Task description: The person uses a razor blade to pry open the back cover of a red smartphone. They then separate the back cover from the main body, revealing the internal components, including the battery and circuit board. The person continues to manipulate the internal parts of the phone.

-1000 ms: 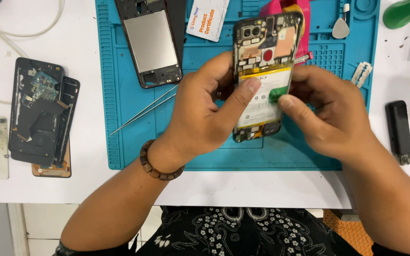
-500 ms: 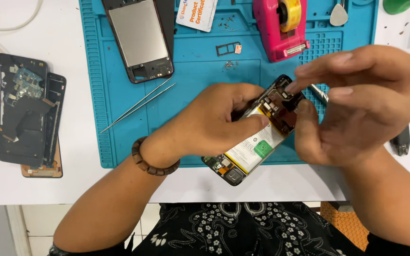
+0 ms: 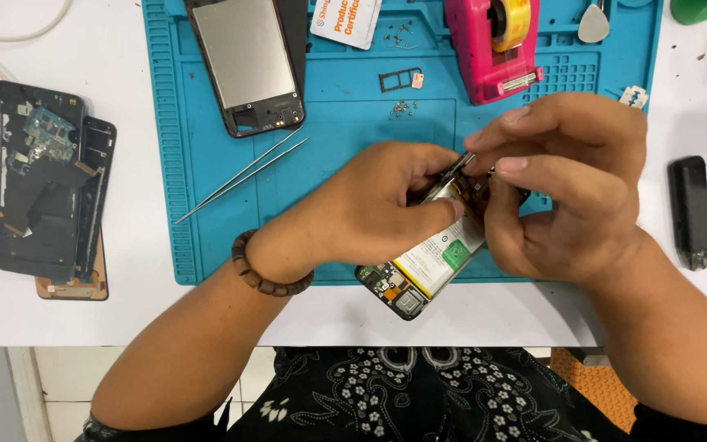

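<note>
Since a moment ago the opened phone (image 3: 429,266) has tipped from upright to a slant, its lower end now poking over the front edge of the blue mat (image 3: 345,147), and both hands have dropped closer to the table edge. Left hand (image 3: 362,213) is wrapped around the phone's middle, thumb pressed on the battery with its green sticker. Right hand (image 3: 566,184) is up at the top end, fingertips pinched together on something small and metallic; can't really tell what it is.

Around them: tweezers (image 3: 243,176) lying on the mat to the left, a phone frame (image 3: 247,61) further back, a pink tape dispenser (image 3: 497,45), some loose screws (image 3: 403,106) and a SIM tray (image 3: 398,79). Off the mat on the left there's a stack of stripped phone parts (image 3: 42,188); on the right, a small black device (image 3: 689,211).
</note>
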